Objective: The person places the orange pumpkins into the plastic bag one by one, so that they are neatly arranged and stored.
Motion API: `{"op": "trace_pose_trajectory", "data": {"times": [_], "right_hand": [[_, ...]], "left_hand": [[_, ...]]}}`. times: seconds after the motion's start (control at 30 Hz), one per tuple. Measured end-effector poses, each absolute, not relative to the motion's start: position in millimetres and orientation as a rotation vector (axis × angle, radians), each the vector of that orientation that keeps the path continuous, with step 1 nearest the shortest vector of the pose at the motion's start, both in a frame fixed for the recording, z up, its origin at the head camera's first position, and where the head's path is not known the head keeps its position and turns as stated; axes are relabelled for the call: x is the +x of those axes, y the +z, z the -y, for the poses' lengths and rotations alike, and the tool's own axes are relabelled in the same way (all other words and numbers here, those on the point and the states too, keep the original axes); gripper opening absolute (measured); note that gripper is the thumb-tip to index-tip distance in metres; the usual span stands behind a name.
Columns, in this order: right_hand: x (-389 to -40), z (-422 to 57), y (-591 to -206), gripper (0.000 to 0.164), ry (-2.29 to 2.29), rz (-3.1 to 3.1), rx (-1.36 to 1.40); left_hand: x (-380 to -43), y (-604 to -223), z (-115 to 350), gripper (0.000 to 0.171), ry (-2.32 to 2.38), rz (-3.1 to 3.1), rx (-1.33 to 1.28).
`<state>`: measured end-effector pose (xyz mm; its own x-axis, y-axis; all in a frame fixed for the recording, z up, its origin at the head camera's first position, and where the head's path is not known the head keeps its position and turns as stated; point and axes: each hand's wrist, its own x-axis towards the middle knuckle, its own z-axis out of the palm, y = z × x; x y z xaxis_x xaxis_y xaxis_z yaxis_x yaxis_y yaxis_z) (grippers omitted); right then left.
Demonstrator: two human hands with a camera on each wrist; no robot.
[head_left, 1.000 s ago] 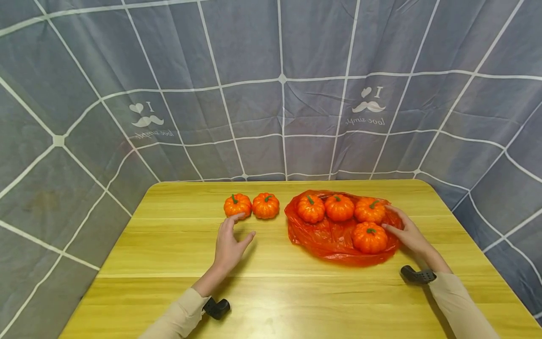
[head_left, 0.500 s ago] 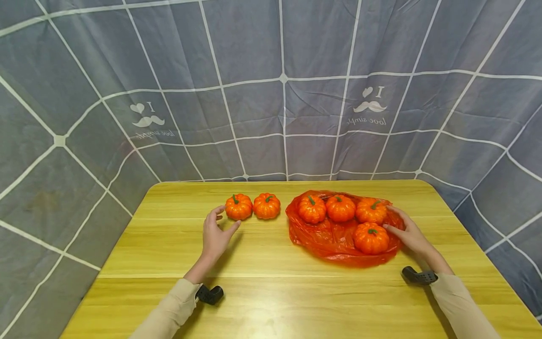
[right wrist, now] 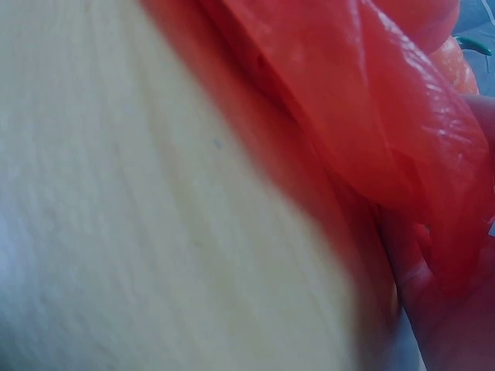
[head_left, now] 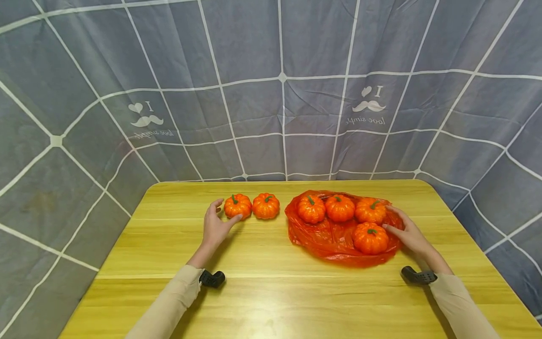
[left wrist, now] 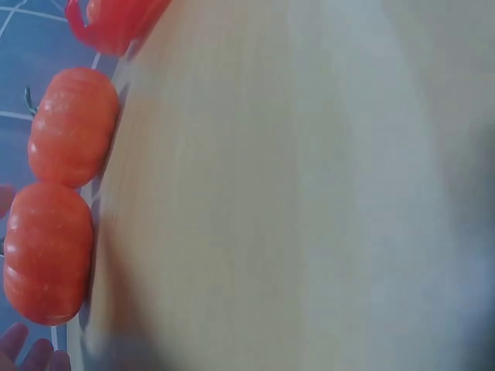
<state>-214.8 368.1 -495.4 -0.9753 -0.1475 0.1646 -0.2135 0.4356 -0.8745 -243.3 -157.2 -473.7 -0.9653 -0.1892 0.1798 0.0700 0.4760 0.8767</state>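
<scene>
In the head view, my left hand [head_left: 214, 227] curves around the near left side of a small orange pumpkin [head_left: 237, 206], with the thumb in front and the fingers at its left. A gap shows between the fingertips [left wrist: 35, 357] and this pumpkin in the left wrist view. Right beside it sits a second pumpkin [head_left: 266, 206]. My right hand [head_left: 410, 235] holds the right edge of a red plastic bag [head_left: 319, 242], its film lying between thumb and fingers. Several pumpkins rest on the spread bag, one [head_left: 370, 238] in front of the others.
The wooden table [head_left: 296, 296] ends at a grey curtain [head_left: 254, 113] with white grid lines, which hangs behind it and at both sides. Black wrist-worn devices sit at both sleeves, the left device [head_left: 212, 278] just above the tabletop.
My left hand has moved left from in front of the left pumpkin to its left side, its fingers now around it. The right hand and the bag have stayed in place.
</scene>
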Motion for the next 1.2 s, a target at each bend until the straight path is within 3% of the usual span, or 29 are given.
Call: {"op": "trace_pose_trajectory", "data": {"times": [1.2], "right_hand": [[-214,-368,-493,0.059,1.575,2.633,0.311]], "left_hand": [[-259,-475,157,0.079,-1.619,2.522,0.137]]}}
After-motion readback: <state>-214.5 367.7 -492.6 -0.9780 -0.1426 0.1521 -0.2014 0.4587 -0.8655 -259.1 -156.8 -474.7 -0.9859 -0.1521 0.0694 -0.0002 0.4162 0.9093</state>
